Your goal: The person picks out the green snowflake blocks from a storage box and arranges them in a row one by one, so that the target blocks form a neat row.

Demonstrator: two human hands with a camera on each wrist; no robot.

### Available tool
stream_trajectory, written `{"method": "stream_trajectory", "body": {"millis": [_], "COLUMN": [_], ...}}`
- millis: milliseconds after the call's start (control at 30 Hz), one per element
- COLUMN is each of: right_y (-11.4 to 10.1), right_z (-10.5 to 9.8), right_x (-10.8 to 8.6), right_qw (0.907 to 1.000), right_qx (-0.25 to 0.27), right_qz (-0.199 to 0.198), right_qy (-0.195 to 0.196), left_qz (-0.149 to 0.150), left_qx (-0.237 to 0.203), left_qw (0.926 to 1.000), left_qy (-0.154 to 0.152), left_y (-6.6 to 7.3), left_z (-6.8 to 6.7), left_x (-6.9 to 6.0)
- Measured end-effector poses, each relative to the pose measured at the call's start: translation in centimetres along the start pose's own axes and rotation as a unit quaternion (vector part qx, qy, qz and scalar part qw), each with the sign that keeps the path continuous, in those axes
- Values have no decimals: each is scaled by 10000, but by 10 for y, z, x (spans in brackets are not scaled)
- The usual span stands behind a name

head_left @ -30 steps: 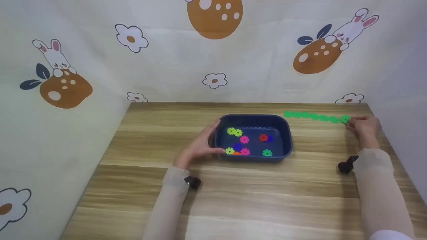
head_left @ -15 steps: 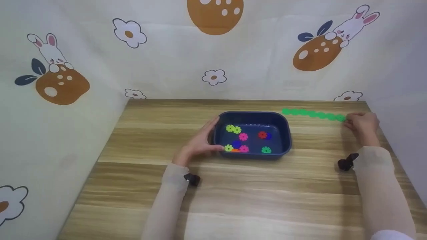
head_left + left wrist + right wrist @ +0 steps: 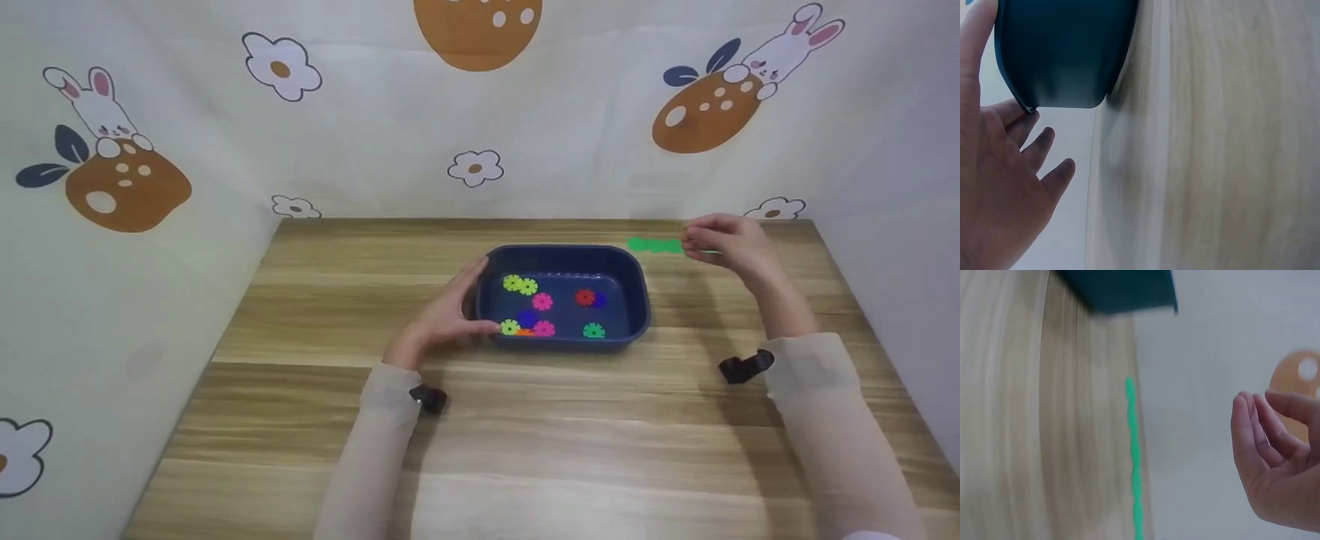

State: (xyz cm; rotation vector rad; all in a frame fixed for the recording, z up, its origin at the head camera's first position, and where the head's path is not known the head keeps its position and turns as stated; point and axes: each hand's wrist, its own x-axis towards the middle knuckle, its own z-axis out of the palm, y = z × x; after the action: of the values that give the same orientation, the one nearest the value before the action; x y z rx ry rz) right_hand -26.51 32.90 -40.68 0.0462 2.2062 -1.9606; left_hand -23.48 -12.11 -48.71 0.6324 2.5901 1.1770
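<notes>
A dark blue plastic box [image 3: 562,344] stands on the wooden table with several small toothed plastic discs inside. My left hand [image 3: 442,319] spans its left end, thumb at the near corner and fingers at the far one. In the left wrist view that hand's fingers [image 3: 1039,149] are spread and fairly straight against the box rim. Right of the box lies a row of joined green discs [image 3: 654,246], its right part hidden in the head view. Above the row hovers my right hand [image 3: 731,244], fingers loosely bent, thumb apart, nothing between them.
Among the discs in the box are yellow ones [image 3: 512,283], pink ones [image 3: 542,301], a red one [image 3: 585,298] and a green one [image 3: 594,330]. Patterned cloth [image 3: 360,135] walls the table's back and left side.
My right hand has put a green disc against the row's right end, let go of it, then risen and moved left. My left hand has stayed at the box.
</notes>
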Motion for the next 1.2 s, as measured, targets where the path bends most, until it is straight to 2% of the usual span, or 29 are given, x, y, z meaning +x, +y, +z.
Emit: {"method": "stream_trajectory", "body": {"millis": [133,200,267,367,433,533,600,767,900,967,1000,1100,1200], "right_y": [-5,-5,-5,-2,1,7,10,14,17,18,18,18,18], "right_z": [36,53,70,92,104,117,122,127,127,126,125,122,120], "right_x": [-2,-3,-3,-2,0,3,4,3,3,4,5,6,7], "right_qw": [9944,9866,9751,9514,9350,9085,8931,8539,8195,8158,8180,8290,8400], "right_qx": [-73,-416,-745,-1301,-1724,-2514,-2988,-3636,-4084,-4108,-4049,-3732,-3346], "right_qz": [-8,35,137,310,411,350,285,222,-9,22,90,256,257], "right_qy": [-1050,-1575,-2086,-2775,-3071,-3319,-3350,-3718,-4021,-4071,-4086,-4158,-4263], "left_qz": [11,52,77,50,17,39,79,106,126,124,117,84,78], "left_qx": [-9,-36,-49,-48,-1,61,78,40,-5,17,43,48,24], "left_qw": [10000,10000,10000,10000,10000,10000,9999,9999,9999,9999,9999,10000,10000], "left_qy": [2,-4,7,18,27,23,15,48,77,69,57,23,22], "left_y": [-1,-1,-1,0,0,-1,-1,-1,-1,-1,-2,-1,0], "left_z": [0,0,-1,-3,-3,-4,-3,-1,0,0,0,0,-1], "left_x": [-1,0,0,0,1,1,0,-2,-1,0,0,0,0]}}
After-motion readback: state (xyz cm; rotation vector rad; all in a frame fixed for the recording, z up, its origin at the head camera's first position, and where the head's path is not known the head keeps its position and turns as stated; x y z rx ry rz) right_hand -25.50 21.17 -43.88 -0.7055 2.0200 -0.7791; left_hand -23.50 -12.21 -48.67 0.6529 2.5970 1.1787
